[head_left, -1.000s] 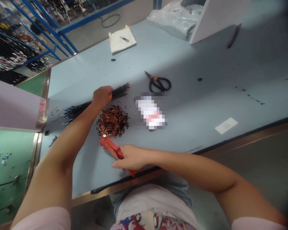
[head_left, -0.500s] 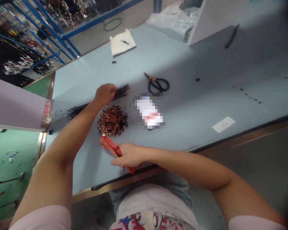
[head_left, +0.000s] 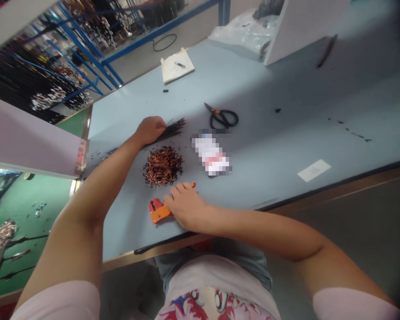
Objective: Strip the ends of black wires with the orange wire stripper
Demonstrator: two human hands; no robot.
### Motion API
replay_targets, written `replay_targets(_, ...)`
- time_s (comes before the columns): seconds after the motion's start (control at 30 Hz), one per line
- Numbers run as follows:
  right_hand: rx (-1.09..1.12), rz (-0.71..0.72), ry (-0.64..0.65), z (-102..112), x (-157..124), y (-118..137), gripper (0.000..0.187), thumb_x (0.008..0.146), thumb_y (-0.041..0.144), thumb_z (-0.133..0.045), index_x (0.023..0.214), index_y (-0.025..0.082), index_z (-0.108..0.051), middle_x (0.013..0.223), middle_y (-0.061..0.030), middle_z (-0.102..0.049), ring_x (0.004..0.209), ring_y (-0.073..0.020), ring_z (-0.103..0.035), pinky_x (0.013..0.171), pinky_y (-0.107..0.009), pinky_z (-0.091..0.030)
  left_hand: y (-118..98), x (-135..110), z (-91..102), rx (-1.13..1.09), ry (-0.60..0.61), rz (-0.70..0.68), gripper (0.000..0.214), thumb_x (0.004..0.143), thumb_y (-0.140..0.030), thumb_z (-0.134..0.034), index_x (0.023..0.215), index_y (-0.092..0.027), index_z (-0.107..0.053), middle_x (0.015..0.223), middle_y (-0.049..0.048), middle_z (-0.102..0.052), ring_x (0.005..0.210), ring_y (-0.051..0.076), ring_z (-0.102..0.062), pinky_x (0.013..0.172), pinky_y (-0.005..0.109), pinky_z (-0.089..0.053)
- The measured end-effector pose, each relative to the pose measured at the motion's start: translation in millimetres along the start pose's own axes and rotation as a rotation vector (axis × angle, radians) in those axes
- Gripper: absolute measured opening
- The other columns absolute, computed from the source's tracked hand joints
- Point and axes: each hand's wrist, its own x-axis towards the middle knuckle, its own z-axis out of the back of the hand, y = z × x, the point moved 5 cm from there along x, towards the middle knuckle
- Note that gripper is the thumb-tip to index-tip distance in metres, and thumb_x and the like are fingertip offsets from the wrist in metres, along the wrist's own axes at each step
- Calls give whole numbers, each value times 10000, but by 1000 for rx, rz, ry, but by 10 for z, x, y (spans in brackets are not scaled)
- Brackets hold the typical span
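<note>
Fist of left hand [head_left: 150, 129] tight around black wires [head_left: 173, 128] lying on tabletop [head_left: 286, 102]. Just beside that hand, pile of copper bits [head_left: 163, 165]. Right hand [head_left: 186, 205] nearer the body, lying over orange tool [head_left: 156, 211], grip too hidden to tell. Beyond the wires, black scissors [head_left: 224, 118].

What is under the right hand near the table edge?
An orange tool lies under the right hand: its head sticks out on the left, a thin orange tip past the fingers. The hand covers its middle, so the grip cannot be seen.
</note>
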Motion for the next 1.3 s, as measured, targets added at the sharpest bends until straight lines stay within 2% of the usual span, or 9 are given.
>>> replay_targets(0.17,83,72,-23,-106,100,-73,426,908,417,-664,1202,108,-656,1252,-179,-618,1202,-336,-517,1018,-460,-392,-105,-169,-144,17,-100,27,254,903,-198,-516,1045,-167,-724,1095,128,-738,1015,283,-658,886,396,-481)
replay_targets(0.23,105,60,-80,-47,99,-140,407,911,423,-661,1176,114,-667,1270,-172,-621,1212,-319,-528,1036,-456,-405,-125,-233,-219,9,-140,36,249,926,-200,-515,1056,-173,-725,1106,130,-739,1025,273,-662,880,380,-478)
replay_targets(0.37,66,-137,-315,270,115,-400,330,989,241,-481,1263,97,-595,1324,-184,-596,1196,-267,-584,997,-384,-481,-133,-305,-320,-5,-236,34,265,967,-194,-479,1079,-173,-718,1112,137,-734,1008,243,-660,875,360,-466)
replay_targets(0.5,-178,-353,-446,654,290,-687,451,995,203,-379,1420,84,-472,1501,-241,-459,1135,-333,-641,851,-425,-557,-159,-350,-367,6,-294,2,270,976,-180,-461,1035,-133,-720,1020,166,-730,960,268,-653,818,388,-446)
replay_targets(0.63,-430,-416,-308,764,727,-941,551,986,132,-321,1531,52,-313,1561,-292,-372,1028,-331,-695,778,-428,-576,-197,-424,-382,12,-315,-74,284,980,-156,-434,1023,-125,-713,959,149,-719,938,278,-638,779,392,-433)
replay_targets(0.77,-513,-463,-187,672,1083,-1136,414,1024,127,-273,1346,81,-530,1280,-247,-629,1019,-300,-710,799,-368,-561,-166,-484,-401,3,-327,-129,253,980,-176,-468,1005,-138,-717,948,113,-719,942,259,-630,790,369,-433)
replay_targets(1.03,-628,-440,-190,769,1179,-1308,373,1042,175,-286,1205,131,-618,1156,-200,-685,985,-299,-722,755,-351,-531,384,-587,-575,-29,-374,39,238,958,-230,-559,1131,-162,-708,1190,119,-699,1175,275,-567,1028,434,-383)
replay_targets(1.17,-673,-513,-199,880,1104,-1571,348,1025,151,-316,1160,135,-636,1121,-186,-698,943,-297,-736,727,-340,-516,736,-672,-714,-75,-374,217,288,1001,-249,-492,1170,-181,-714,1225,114,-697,1165,273,-585,1008,442,-408)
replay_targets(1.3,-709,-615,-236,1050,876,-1861,335,1011,132,-330,1116,131,-648,1098,-171,-703,914,-307,-741,679,-334,-492,822,-678,-774,-116,-366,270,304,1010,-283,-501,1227,-217,-702,1307,90,-667,1200,254,-573,1021,411,-408)
